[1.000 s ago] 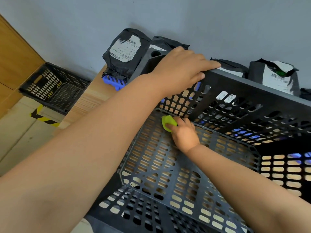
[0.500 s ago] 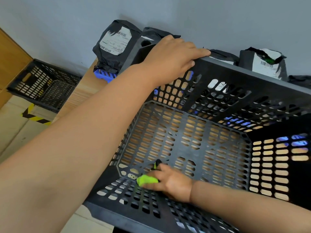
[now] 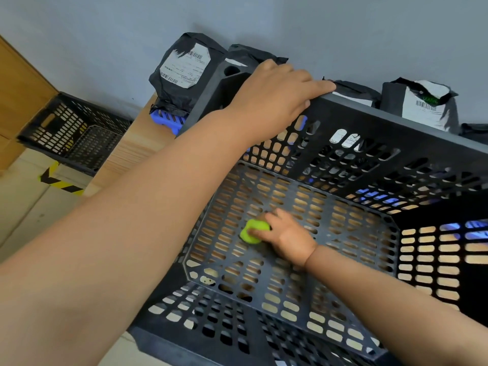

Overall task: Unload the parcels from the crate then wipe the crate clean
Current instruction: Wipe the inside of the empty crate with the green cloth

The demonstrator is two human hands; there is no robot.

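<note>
Crate stands on the wooden table with nothing left inside it, and the parcels stand outside, just behind its far wall, so the unloading looks done and wiping is the step in hand. The left hand grips the crate's far rim near the far left corner, fingers laid over the top and thumb on the inner face, which steadies the crate. The right hand is down inside the crate, fingers curled round a small green cloth and pressing it on the crate's floor, a little left of the middle. To do this well, the left hand should hold firm so the crate does not slide under the rubbing. The floor is a grid of slots, so the cloth is best kept bunched and pressed flat. Overlapping strokes from one side of the crate to the other will stop it catching on slot edges. A small pale mark near the near left corner of the crate's floor may be dirt; I cannot tell. The corners, inner walls and rim probably need a pass too.
</note>
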